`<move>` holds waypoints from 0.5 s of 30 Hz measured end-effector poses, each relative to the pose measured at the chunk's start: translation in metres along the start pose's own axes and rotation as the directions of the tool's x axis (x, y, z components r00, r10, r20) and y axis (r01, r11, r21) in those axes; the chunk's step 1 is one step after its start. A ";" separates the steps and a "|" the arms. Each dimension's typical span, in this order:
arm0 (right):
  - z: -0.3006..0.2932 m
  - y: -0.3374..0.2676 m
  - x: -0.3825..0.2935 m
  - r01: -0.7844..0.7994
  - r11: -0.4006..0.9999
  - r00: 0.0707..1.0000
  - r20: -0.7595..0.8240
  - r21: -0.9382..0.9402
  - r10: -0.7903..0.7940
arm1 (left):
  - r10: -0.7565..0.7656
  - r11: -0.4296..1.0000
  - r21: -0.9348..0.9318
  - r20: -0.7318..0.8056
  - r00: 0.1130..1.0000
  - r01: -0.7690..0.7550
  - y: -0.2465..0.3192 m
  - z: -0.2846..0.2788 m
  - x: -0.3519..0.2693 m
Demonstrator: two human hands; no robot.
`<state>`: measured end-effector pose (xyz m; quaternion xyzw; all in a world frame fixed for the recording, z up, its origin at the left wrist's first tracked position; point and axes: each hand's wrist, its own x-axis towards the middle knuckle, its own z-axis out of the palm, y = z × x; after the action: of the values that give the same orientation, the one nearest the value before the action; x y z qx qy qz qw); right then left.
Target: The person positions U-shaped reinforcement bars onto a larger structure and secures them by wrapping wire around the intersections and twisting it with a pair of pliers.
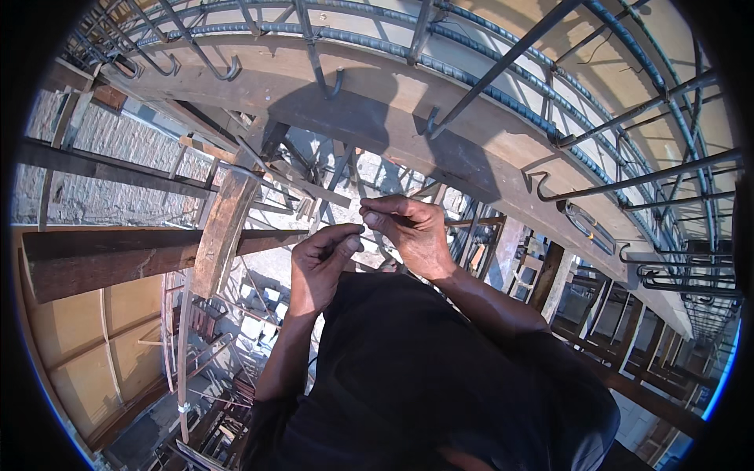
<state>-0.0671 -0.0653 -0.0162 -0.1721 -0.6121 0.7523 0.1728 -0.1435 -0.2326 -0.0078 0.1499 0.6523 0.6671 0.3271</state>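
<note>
My left hand and my right hand are raised close together in front of my chest. Thumb and fingertips are pinched on each. Whether a thin piece such as wire sits between them is too small to tell. Just beyond the hands runs the timber edge of a formwork, with shadows of my head and arms on it. Ribbed steel reinforcing bars lie along the formwork, crossed by hooked steel bars. A pair of pincers rests on the timber edge to the right.
Below me the ground lies far down, with rubble and scrap timber. A thick timber beam and an upright wooden post stand at left. Hooked bar ends jut out at right. Plywood panels show lower left.
</note>
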 end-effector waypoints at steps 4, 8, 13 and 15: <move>-0.008 0.004 0.006 -0.172 0.975 0.960 0.248 0.144 0.133 | -0.016 0.991 0.131 -0.076 0.997 0.026 -0.008 -0.008 -0.011; -0.007 0.007 0.008 -0.292 0.877 0.890 0.445 0.382 0.102 | -0.074 0.981 -0.182 0.001 0.997 0.073 -0.013 -0.026 -0.010; 0.009 0.011 0.003 -0.075 0.851 0.889 0.422 0.519 -0.179 | -0.122 0.894 -0.419 0.111 0.986 0.157 -0.013 -0.045 -0.009; 0.017 0.026 0.007 0.072 0.892 0.906 0.345 0.446 -0.245 | -0.144 0.874 -0.449 0.123 0.982 0.185 -0.013 -0.041 -0.011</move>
<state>-0.0825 -0.0819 -0.0385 0.0753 -0.4685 0.8687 0.1418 -0.1583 -0.2721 -0.0219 0.0410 0.4720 0.7649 0.4364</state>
